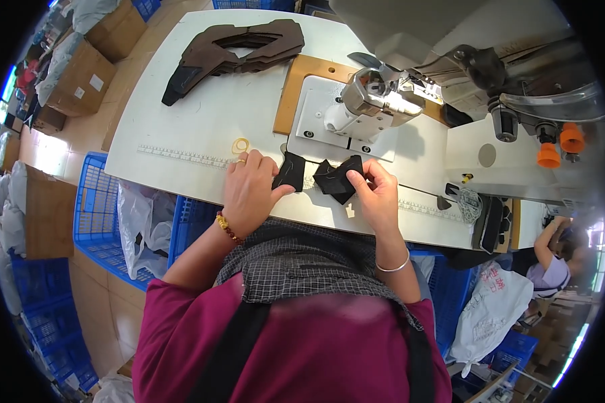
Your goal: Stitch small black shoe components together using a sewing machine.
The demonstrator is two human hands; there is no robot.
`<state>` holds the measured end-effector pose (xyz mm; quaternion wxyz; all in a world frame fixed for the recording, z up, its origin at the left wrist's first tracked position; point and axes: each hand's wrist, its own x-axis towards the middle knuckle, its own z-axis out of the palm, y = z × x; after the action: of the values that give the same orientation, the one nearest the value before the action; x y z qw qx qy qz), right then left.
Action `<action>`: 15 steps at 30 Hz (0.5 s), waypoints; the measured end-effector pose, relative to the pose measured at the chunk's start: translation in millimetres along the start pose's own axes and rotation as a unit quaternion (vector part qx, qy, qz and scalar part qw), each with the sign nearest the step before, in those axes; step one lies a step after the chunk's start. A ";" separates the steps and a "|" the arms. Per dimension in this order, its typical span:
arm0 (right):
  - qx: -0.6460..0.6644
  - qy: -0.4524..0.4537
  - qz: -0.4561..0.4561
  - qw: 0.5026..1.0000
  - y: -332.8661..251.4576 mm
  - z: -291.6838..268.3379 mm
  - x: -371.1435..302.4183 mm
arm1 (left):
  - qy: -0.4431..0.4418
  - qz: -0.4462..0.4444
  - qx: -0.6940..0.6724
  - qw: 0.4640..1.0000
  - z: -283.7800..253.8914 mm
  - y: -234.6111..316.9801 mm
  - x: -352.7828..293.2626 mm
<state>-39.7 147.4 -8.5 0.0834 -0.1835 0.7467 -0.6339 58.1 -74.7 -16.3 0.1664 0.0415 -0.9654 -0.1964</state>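
At the front edge of a white sewing table (181, 131), my right hand (378, 195) pinches a small folded black piece of material (339, 180) between thumb and fingers. Another small black piece (292, 172) lies flat just to its left. My left hand (250, 191) rests on the table with its fingers stretched out, its thumb reaching to the lower edge of that flat piece. A sewing machine head (376, 101) stands beyond both pieces, over its white plate (316, 111). What lies under my left palm is hidden.
A stack of dark brown cut pieces (249, 47) lies at the table's far left. A yellow ring (240, 144) sits by a printed ruler strip (181, 156). Blue crates (101, 221) stand below on the left. Orange knobs (548, 156) hang at right; a co-worker (548, 265) sits beyond.
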 end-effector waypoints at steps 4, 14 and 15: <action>-0.004 -0.008 0.006 1.000 5.8 0.5 -2.1 | -0.001 0.001 -0.019 1.000 6.6 -1.7 2.1; 0.187 -0.099 -0.025 0.977 -14.7 -14.9 -9.4 | -0.141 -0.110 -0.337 0.924 -7.1 24.3 27.8; 0.188 -0.093 -0.028 0.977 -14.5 -17.0 -10.3 | -0.136 -0.113 -0.417 0.892 -1.6 29.3 30.5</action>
<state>-34.0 165.0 7.6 0.1678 -0.2428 0.5975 -0.7455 29.5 -52.8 5.9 0.0119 0.0500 -0.7970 -0.6018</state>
